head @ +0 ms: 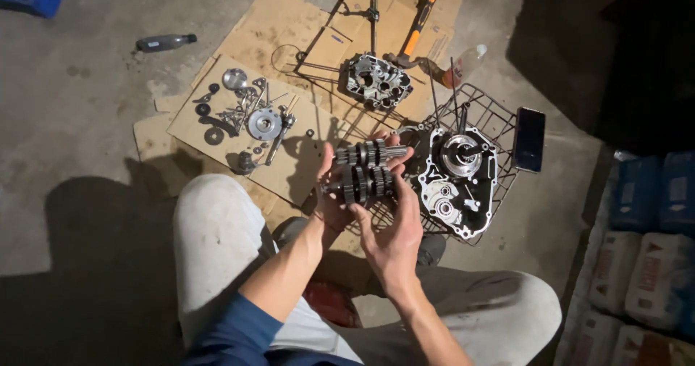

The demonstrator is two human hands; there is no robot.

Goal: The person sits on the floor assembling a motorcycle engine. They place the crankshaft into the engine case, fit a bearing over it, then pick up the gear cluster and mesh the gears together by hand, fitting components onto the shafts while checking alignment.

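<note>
Both my hands hold a pair of meshed gear shafts (368,170), dark steel with several toothed wheels, in front of me above my knees. My left hand (329,196) grips the set from the left side and below. My right hand (394,228) supports it from the right, fingers wrapped up around the far end. Just right of the gears an engine crankcase half (456,181) lies in a wire basket (499,123). Another engine case half (376,82) rests on cardboard farther away.
Small parts, washers and a round disc (264,123) are spread on a cardboard sheet (239,47) at left. A hammer (414,36) with orange handle and a plastic bottle (463,65) lie beyond. A dark phone (529,139) leans on the basket. Sacks (644,264) are stacked at right; a bottle (165,42) lies far left.
</note>
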